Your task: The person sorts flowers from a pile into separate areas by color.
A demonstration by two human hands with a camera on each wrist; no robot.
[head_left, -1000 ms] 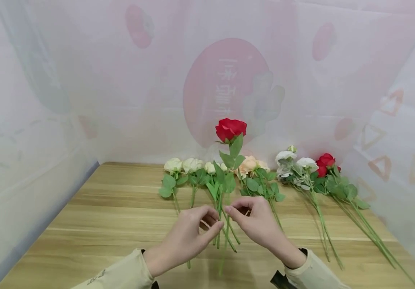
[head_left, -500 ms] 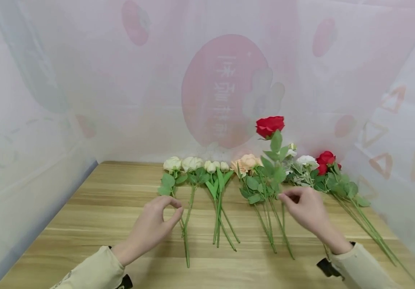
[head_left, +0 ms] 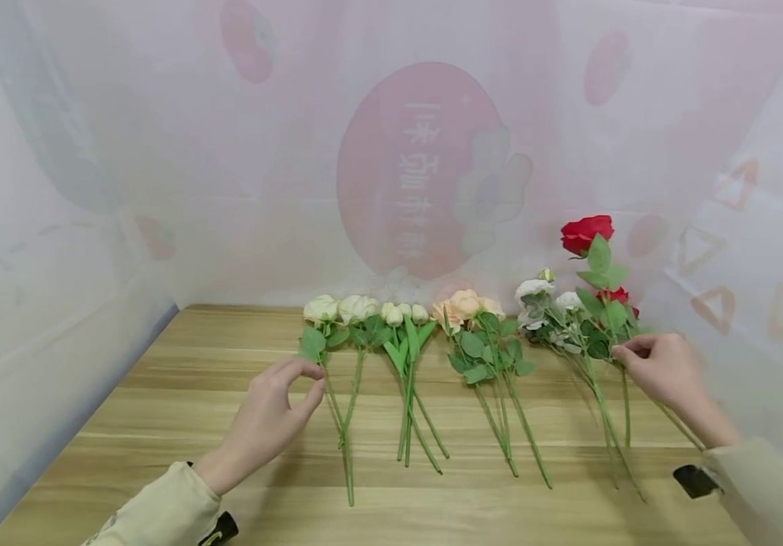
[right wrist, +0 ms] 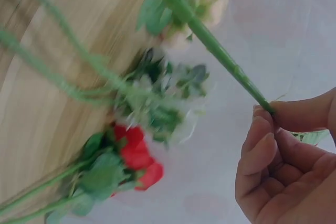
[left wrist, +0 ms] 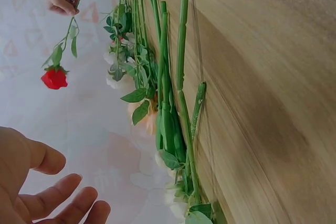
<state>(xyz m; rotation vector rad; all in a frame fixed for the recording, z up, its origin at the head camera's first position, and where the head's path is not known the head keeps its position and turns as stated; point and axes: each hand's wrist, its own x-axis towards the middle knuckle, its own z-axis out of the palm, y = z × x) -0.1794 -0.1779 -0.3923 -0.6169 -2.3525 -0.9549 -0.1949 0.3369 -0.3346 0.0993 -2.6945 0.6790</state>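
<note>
A red rose (head_left: 587, 234) stands upright above the right end of the flower row. My right hand (head_left: 667, 371) pinches its green stem (right wrist: 226, 60) between thumb and fingertips. Below that bloom, more red roses (right wrist: 137, 156) lie on the table, partly hidden by the held one's leaves in the head view. My left hand (head_left: 261, 417) hovers over the left part of the table, thumb and fingers apart and holding nothing. Nearest to it lie the white roses (head_left: 357, 309), whose stems cross.
Along the back of the wooden table (head_left: 159, 425) lie white tulips (head_left: 405, 314), peach roses (head_left: 466, 305) and white flowers with greyish leaves (head_left: 534, 299). A printed cloth (head_left: 282, 189) hangs behind, with more cloth at both sides.
My right hand has carried the red rose from the middle to the far right. My left hand has let go of its stem area and drawn back to the left.
</note>
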